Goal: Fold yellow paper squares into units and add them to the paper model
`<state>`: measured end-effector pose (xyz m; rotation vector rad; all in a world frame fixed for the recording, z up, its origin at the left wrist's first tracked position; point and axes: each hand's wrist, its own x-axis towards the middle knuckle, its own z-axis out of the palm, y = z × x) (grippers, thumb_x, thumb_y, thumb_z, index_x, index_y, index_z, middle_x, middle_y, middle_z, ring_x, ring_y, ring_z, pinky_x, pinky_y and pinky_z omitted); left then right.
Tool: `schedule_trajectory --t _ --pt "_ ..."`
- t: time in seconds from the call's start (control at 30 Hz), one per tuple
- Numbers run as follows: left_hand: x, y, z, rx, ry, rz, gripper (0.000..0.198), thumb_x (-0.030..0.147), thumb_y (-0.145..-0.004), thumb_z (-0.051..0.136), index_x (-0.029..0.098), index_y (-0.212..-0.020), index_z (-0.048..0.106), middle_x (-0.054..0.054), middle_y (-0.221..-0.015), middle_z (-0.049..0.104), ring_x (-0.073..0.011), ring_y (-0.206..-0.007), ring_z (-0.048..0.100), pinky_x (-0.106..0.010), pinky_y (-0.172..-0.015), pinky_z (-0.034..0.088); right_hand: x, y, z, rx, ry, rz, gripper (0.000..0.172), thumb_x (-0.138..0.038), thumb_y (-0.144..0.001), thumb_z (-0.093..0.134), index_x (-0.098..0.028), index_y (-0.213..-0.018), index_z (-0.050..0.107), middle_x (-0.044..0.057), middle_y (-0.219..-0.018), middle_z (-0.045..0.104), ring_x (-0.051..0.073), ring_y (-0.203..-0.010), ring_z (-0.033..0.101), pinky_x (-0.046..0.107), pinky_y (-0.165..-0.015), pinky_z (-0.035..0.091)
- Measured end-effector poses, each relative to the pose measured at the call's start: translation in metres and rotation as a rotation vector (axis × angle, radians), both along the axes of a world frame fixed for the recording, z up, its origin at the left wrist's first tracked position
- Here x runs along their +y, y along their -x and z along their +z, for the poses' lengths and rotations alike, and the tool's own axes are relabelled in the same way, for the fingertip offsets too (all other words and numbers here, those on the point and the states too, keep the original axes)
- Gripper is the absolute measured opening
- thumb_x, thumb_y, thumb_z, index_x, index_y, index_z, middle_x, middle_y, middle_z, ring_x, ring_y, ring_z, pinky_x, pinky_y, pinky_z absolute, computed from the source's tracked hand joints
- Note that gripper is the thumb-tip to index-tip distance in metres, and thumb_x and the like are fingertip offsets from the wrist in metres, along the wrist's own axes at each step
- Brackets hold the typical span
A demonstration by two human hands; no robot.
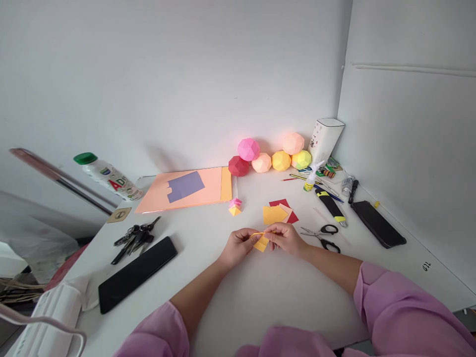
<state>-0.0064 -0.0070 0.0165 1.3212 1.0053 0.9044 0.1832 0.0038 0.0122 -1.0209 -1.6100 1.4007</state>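
Note:
A small piece of yellow-orange paper [262, 243] with a folded upper edge is pinched between both hands above the table. My left hand [241, 245] grips its left side with thumb and fingers. On the right side my right hand [287, 238] holds it near the fold, fingers curled. Just beyond the hands lie a yellow paper square [274, 214], a peach piece and red paper [293, 217], overlapping. A small folded paper shape [235, 207], pink above and yellow below, stands beyond my left hand. Scissors [322, 231] lie open to the right of my right hand.
Faceted paper balls [249, 149] are grouped by the wall. A glue bottle [309, 181], a utility knife [330, 207] and a dark phone-like case [377, 224] lie right. Peach sheets [152, 196], keys [136, 239], a black phone [137, 275] and a tilted-looking bottle [111, 178] occupy the left.

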Motion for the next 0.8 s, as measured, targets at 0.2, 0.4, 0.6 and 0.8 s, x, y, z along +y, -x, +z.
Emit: schedule_trajectory --t 0.2,0.4,0.6,0.8 --pt "-0.0007 0.0018 0.0014 0.004 0.012 -0.013 0.029 0.043 -0.077 0.059 0.016 -0.077 0.07 0.003 -0.051 0.049 -0.0076 -0.046 0.034 -0.021 -0.043 0.028 -0.0005 -0.0006 0.0013 -0.017 0.003 0.017 0.026 -0.041 -0.078 0.061 -0.015 -0.083 0.063 -0.003 -0.057 0.058 0.01 -0.047 0.057 0.021 -0.043 0.037" --pt "-0.002 0.0 0.0034 0.006 -0.017 -0.018 0.03 0.043 -0.079 0.056 0.016 -0.075 0.067 0.0 -0.061 0.052 -0.0083 -0.05 0.039 -0.022 -0.047 0.034 -0.0004 -0.0003 0.0012 -0.019 0.003 0.009 0.028 -0.042 -0.078 0.061 -0.015 -0.083 0.062 -0.002 -0.055 0.057 0.01 -0.046 0.056 0.02 -0.041 0.036" --pt "-0.0018 -0.0026 -0.0005 0.044 -0.153 0.023 0.023 0.038 -0.079 0.058 0.016 -0.073 0.059 -0.001 -0.073 0.053 -0.0104 -0.062 0.047 -0.022 -0.055 0.041 -0.0017 0.0003 0.0019 -0.064 -0.017 0.051 0.028 -0.043 -0.078 0.06 -0.015 -0.081 0.063 -0.002 -0.055 0.056 0.01 -0.047 0.055 0.022 -0.045 0.042" --pt "-0.0028 -0.0039 -0.0027 0.086 -0.154 0.055 0.015 0.029 -0.076 0.056 0.016 -0.069 0.054 0.001 -0.066 0.049 -0.0095 -0.058 0.043 -0.021 -0.053 0.037 -0.0021 0.0011 0.0019 -0.063 -0.004 0.06 0.028 -0.043 -0.078 0.06 -0.015 -0.079 0.064 -0.001 -0.056 0.057 0.01 -0.046 0.054 0.022 -0.046 0.045"
